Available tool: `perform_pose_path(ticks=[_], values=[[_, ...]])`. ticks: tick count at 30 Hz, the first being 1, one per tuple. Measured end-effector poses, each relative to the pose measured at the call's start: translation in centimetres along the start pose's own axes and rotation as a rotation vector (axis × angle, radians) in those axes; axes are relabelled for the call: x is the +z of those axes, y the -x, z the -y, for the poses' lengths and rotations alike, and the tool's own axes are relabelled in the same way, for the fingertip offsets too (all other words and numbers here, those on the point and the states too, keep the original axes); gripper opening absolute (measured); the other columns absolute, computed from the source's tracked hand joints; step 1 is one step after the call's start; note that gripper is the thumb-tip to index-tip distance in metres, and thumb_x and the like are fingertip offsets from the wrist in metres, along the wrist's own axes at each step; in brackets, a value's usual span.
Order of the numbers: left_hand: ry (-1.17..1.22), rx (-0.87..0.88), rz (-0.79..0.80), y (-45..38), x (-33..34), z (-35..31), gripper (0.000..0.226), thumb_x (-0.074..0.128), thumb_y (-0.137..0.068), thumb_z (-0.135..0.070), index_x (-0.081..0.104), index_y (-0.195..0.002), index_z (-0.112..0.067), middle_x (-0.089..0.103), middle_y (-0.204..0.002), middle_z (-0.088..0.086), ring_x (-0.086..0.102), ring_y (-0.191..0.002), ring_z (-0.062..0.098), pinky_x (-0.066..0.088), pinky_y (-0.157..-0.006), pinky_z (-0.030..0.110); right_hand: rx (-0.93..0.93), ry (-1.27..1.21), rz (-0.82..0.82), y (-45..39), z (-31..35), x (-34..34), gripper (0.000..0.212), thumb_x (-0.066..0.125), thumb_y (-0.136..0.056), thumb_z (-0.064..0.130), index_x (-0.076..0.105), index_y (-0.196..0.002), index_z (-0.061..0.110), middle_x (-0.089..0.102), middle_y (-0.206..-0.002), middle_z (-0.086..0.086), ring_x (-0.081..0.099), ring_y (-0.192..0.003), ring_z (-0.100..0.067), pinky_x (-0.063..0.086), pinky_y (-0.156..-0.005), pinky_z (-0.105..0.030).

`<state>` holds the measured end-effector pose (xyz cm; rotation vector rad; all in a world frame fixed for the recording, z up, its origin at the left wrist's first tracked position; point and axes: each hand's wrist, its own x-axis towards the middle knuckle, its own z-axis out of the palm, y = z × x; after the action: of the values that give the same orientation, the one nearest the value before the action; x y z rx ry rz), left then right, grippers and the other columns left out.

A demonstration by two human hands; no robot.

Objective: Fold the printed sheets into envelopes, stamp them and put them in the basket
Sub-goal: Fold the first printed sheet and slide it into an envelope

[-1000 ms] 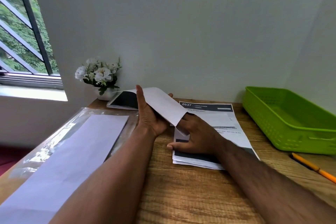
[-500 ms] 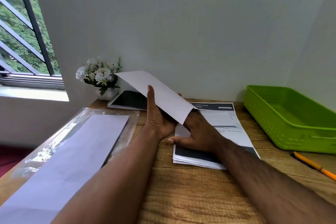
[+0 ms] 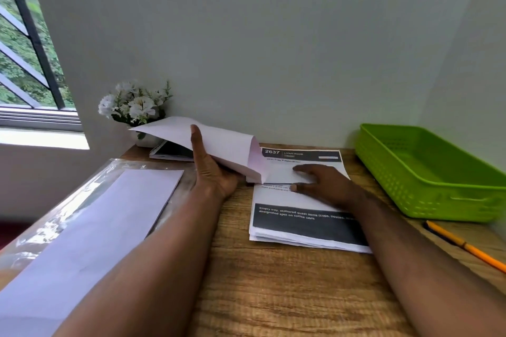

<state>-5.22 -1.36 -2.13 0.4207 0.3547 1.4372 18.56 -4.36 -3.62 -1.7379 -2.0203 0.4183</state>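
A: Head view first. What is your left hand (image 3: 212,169) doing?

B: It holds the white envelope (image 3: 219,145) up off the desk (image 3: 273,282), thumb straight along the near face, the other digits hidden behind. The envelope's right end gapes toward the stack, probably so a folded sheet can slide straight in.

A: And your right hand (image 3: 325,186)?

B: It lies flat, spread on the printed sheets (image 3: 295,216), pinching nothing. Your fingertips (image 3: 297,169) rest on a white folded piece just beside the envelope's mouth, I'd judge to keep it flat and lined up for entry. Whether that piece is already partly inside, I can't tell.

A: Where is everything else?

B: The green basket (image 3: 427,172) sits at the right against the wall, holding nothing that I can see, so I'd say you're early in the task. A pencil (image 3: 465,246) lies in front of it. On your left, spare envelopes in a clear sleeve (image 3: 82,227); behind them a spiral notebook (image 3: 171,152) and white flowers (image 3: 134,104). No stamp shows anywhere.
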Motion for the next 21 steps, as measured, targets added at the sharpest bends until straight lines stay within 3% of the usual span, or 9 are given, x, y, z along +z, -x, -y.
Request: perform_pose_path(ticks=[5, 9, 11, 14, 17, 19, 21], values=[[0.021, 0.033, 0.0, 0.0, -0.1, 0.1, 0.059, 0.057, -0.075, -0.072, 0.063, -0.106, -0.022, 0.072, -0.095, 0.008, 0.068, -0.091, 0.03, 0.05, -0.091, 0.052, -0.004, 0.022, -0.07, -0.1, 0.1, -0.2, 0.05, 0.071, -0.072, 0.059, 0.067, -0.114, 0.033, 0.063, -0.124, 0.011, 0.055, -0.117, -0.009, 0.04, -0.104, -0.033], [-0.016, 0.04, -0.006, 0.1, -0.3, 0.1, 0.063, 0.055, -0.073, -0.075, 0.062, -0.107, -0.023, 0.071, -0.095, 0.008, 0.068, -0.091, 0.031, 0.051, -0.087, 0.053, -0.162, 0.248, -0.167, -0.1, 1.0, -0.7, 0.029, 0.052, -0.093, 0.046, 0.07, -0.099, 0.024, 0.071, -0.095, 0.002, 0.063, -0.091, -0.018, 0.047, -0.078, -0.033], [-0.015, 0.054, 0.012, -0.1, -0.5, 0.0, 0.064, 0.054, -0.073, -0.076, 0.061, -0.107, -0.022, 0.069, -0.095, 0.008, 0.066, -0.093, 0.031, 0.049, -0.09, 0.054, -0.188, 0.389, -0.325, -0.7, 1.0, -0.7, 0.034, 0.043, -0.098, 0.042, 0.066, -0.091, 0.018, 0.07, -0.088, -0.004, 0.064, -0.084, -0.027, 0.044, -0.069, -0.035], [0.003, 0.04, 0.07, -0.4, -0.7, -0.2, 0.07, 0.055, -0.069, -0.078, 0.059, -0.11, -0.021, 0.065, -0.098, 0.01, 0.063, -0.097, 0.032, 0.042, -0.098, 0.059, -0.262, 0.331, -0.661, -0.9, 0.5, -1.1, 0.041, 0.038, -0.095, 0.04, 0.069, -0.089, 0.014, 0.072, -0.085, -0.008, 0.067, -0.074, -0.03, 0.05, -0.065, -0.035], [0.023, 0.022, 0.099, -0.4, -0.8, -0.2, 0.073, 0.057, -0.067, -0.078, 0.058, -0.112, -0.02, 0.065, -0.096, 0.01, 0.062, -0.096, 0.032, 0.039, -0.1, 0.06, -0.223, -0.087, -0.883, -0.5, 1.0, -1.6, 0.023, 0.053, -0.095, 0.022, 0.071, -0.098, 0.008, 0.072, -0.093, -0.006, 0.066, -0.082, -0.02, 0.048, -0.076, -0.027], [0.034, 0.016, 0.1, -0.3, -0.8, -0.1, 0.073, 0.058, -0.067, -0.079, 0.058, -0.11, -0.019, 0.065, -0.095, 0.011, 0.062, -0.095, 0.032, 0.04, -0.1, 0.059, -0.077, -0.601, -0.868, -0.5, 2.0, -2.1, 0.013, 0.062, -0.089, 0.008, 0.073, -0.096, 0.01, 0.071, -0.091, -0.002, 0.064, -0.084, -0.012, 0.049, -0.081, -0.026], [0.044, 0.016, 0.091, -0.3, -0.8, -0.1, 0.072, 0.058, -0.067, -0.079, 0.059, -0.107, -0.018, 0.065, -0.095, 0.011, 0.062, -0.094, 0.031, 0.04, -0.1, 0.058, 0.025, -0.947, -0.817, -0.3, 2.8, -2.7, 0.013, 0.065, -0.084, 0.003, 0.073, -0.086, 0.013, 0.072, -0.08, 0.003, 0.064, -0.075, -0.006, 0.051, -0.074, -0.024]])
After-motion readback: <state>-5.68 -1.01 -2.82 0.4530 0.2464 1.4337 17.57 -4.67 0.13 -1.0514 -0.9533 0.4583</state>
